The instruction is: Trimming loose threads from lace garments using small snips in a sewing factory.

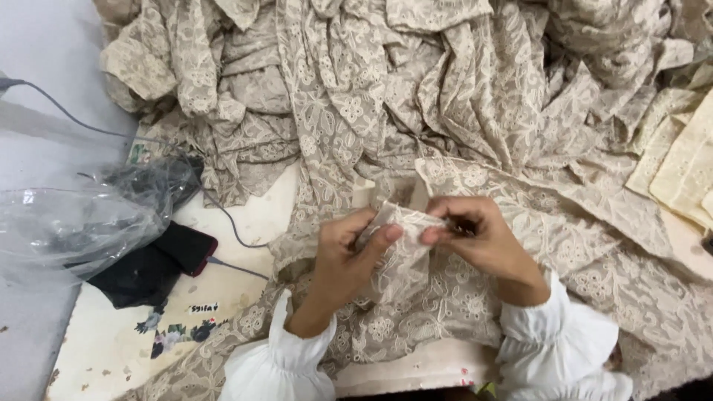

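From the head camera, both hands met over a small fold of beige embroidered fabric [397, 223] at the middle of the frame. The left hand [343, 256] pinched the fold between thumb and fingers from the left side, its fingers closed on the cloth. The right hand [475, 238] gripped the same fold from the right, fingertips pressed on its edge just beside the left thumb, so the two hands were almost touching. Both wrists wore white ruffled cuffs [278, 356].

The held fold belonged to a large heap of the same lace-like cloth [416, 89] that spread across the upper and right parts of the tabletop [104, 349] and ran under the forearms. At the far right lay a stack of paler cream fabric pieces [687, 160]. To the left, on the bare tabletop, sat a crumpled clear plastic bag [70, 226], a dark phone [186, 249] with a grey cable [230, 230] plugged into it, and black cloth [137, 278] beside it.
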